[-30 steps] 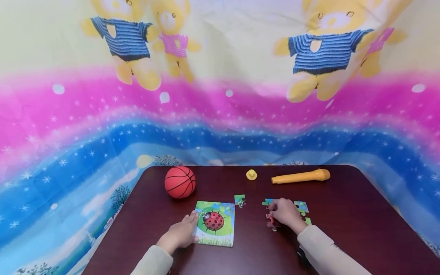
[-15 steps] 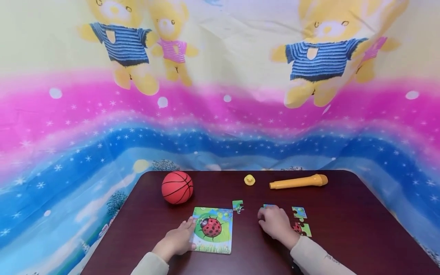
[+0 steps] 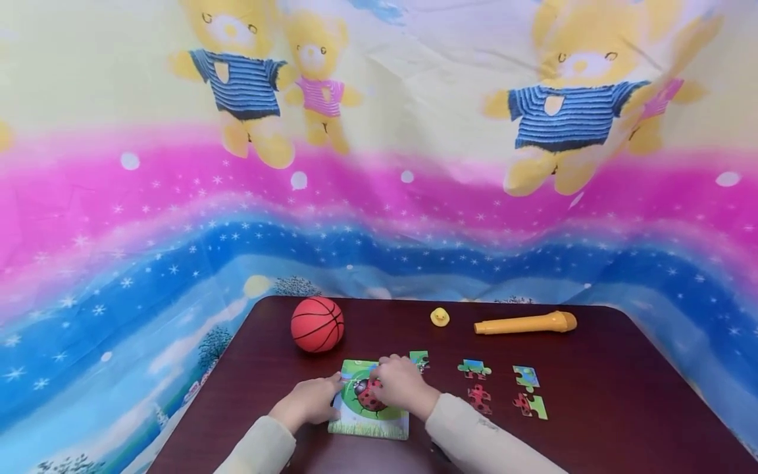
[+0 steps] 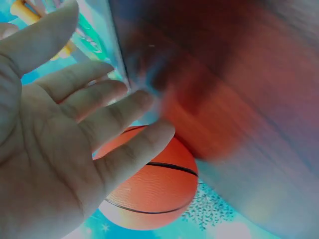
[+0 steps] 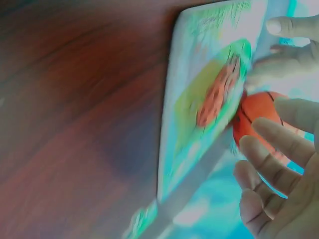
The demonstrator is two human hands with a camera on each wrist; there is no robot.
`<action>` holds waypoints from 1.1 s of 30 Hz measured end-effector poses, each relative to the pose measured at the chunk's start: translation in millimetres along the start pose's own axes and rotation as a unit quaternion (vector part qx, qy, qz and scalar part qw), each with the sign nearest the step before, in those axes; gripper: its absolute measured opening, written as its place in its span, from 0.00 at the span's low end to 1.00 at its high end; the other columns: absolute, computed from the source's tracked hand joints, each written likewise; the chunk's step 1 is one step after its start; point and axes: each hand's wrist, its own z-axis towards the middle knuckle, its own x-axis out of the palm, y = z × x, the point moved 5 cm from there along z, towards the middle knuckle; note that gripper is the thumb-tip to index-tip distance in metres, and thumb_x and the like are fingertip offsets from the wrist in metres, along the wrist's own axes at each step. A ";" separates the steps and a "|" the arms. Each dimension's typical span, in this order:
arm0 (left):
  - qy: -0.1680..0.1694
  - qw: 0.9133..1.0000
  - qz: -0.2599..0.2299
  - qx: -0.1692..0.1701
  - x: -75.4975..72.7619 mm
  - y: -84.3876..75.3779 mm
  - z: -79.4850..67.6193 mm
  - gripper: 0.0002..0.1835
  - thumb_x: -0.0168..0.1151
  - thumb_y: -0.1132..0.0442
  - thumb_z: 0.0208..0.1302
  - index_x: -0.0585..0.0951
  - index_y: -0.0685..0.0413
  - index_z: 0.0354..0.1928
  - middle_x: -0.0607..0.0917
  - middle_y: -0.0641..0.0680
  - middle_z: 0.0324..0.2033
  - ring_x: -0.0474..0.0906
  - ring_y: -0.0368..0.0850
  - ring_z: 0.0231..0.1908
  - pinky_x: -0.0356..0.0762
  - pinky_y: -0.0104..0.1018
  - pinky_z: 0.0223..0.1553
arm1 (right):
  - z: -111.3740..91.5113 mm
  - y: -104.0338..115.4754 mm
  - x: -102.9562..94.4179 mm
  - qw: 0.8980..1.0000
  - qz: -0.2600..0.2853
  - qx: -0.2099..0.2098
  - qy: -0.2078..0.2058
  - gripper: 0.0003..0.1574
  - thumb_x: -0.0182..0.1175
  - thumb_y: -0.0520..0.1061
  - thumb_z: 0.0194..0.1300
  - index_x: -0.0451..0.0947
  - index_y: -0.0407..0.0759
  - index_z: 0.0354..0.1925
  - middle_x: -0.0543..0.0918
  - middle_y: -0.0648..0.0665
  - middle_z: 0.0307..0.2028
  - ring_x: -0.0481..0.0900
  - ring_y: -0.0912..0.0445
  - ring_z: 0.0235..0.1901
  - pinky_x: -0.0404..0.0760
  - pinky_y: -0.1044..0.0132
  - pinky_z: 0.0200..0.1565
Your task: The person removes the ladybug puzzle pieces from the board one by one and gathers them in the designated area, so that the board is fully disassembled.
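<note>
A square ladybug puzzle board [image 3: 367,429] lies on the table. My left hand [image 3: 306,400] rests at its left edge, with straight fingers in the left wrist view. My right hand [image 3: 404,384] is over the board's upper right part and hides some of the ladybug. In the right wrist view the fingers [image 5: 271,164] are loosely bent and nothing shows between them; the board stands beyond their tips. To the right lie loose jigsaw pieces: a blue-green one [image 3: 474,368], a red one [image 3: 480,399], a corner [image 3: 526,376] and a red-green one [image 3: 535,406]. Another green piece [image 3: 419,359] sits just behind my right hand.
A red basketball [image 3: 317,324] is at the table's back left. A yellow rubber duck [image 3: 440,317] and a yellow toy microphone [image 3: 526,323] lie along the back. The dark table [image 3: 616,368] meets a printed bear curtain [image 3: 379,217] behind.
My right hand has left the loose pieces on the right and moved left over the board. The red piece it covered now shows. My left hand stays at the board's edge.
</note>
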 end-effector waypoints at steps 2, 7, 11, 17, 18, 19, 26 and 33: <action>0.005 1.000 0.001 -0.005 3.9 3.1 0.4 0.34 0.68 0.50 0.53 0.74 0.56 0.61 0.71 0.57 0.63 0.70 0.54 0.60 0.71 0.50 0.54 | 5.1 6.1 12.4 1.000 0.002 0.003 0.020 0.10 0.67 0.55 0.53 0.86 0.54 0.33 0.74 0.55 0.23 0.67 0.59 0.23 0.68 0.64 0.26; 0.003 1.000 0.016 -0.007 9.4 7.5 0.2 0.39 0.70 0.43 0.49 0.74 0.54 0.62 0.72 0.56 0.63 0.69 0.55 0.61 0.71 0.51 0.55 | 9.4 13.1 35.9 0.999 -0.005 0.016 0.043 0.20 0.68 0.62 0.50 0.84 0.53 0.37 0.73 0.54 0.26 0.68 0.59 0.25 0.69 0.64 0.26; -0.010 1.000 0.026 -0.004 11.3 10.7 -0.2 0.42 0.69 0.39 0.46 0.74 0.54 0.62 0.72 0.55 0.63 0.69 0.55 0.62 0.71 0.51 0.54 | 13.3 13.6 45.3 0.998 -0.012 0.027 0.051 0.26 0.68 0.65 0.48 0.84 0.53 0.41 0.73 0.53 0.28 0.70 0.58 0.28 0.71 0.61 0.30; -0.017 0.999 0.033 -0.008 11.9 15.2 -2.8 0.47 0.69 0.35 0.42 0.73 0.53 0.63 0.70 0.54 0.64 0.68 0.54 0.63 0.72 0.52 0.52 | 20.0 15.7 49.7 0.996 0.015 0.039 0.073 0.31 0.68 0.66 0.46 0.83 0.51 0.44 0.74 0.52 0.32 0.71 0.57 0.33 0.72 0.58 0.35; -0.018 0.999 0.036 -0.008 11.8 15.2 -3.4 0.47 0.69 0.35 0.42 0.73 0.53 0.63 0.70 0.53 0.65 0.67 0.54 0.63 0.73 0.52 0.52 | 20.3 16.3 49.2 0.996 0.020 0.042 0.073 0.31 0.69 0.66 0.45 0.83 0.50 0.44 0.75 0.52 0.33 0.71 0.57 0.33 0.73 0.58 0.35; -0.019 0.999 0.036 -0.008 11.6 15.3 -3.9 0.47 0.69 0.35 0.41 0.73 0.52 0.63 0.70 0.53 0.65 0.67 0.53 0.63 0.73 0.52 0.52 | 20.8 16.5 48.7 0.996 0.028 0.047 0.072 0.32 0.69 0.65 0.44 0.83 0.49 0.44 0.75 0.51 0.33 0.72 0.56 0.33 0.73 0.58 0.35; -0.027 0.998 0.059 -0.009 13.6 16.4 -4.4 0.52 0.70 0.31 0.34 0.73 0.51 0.63 0.69 0.52 0.65 0.66 0.52 0.64 0.75 0.52 0.48 | 25.6 16.3 44.4 0.990 0.089 0.089 0.063 0.31 0.76 0.60 0.37 0.78 0.45 0.36 0.72 0.50 0.31 0.71 0.56 0.30 0.72 0.63 0.29; -0.018 0.998 0.052 -0.015 15.1 17.7 -4.3 0.50 0.69 0.31 0.37 0.72 0.50 0.64 0.68 0.51 0.66 0.66 0.51 0.64 0.75 0.51 0.50 | 29.7 14.8 48.6 0.983 0.147 0.100 0.052 0.27 0.77 0.49 0.40 0.69 0.48 0.33 0.69 0.56 0.20 0.66 0.60 0.21 0.66 0.67 0.24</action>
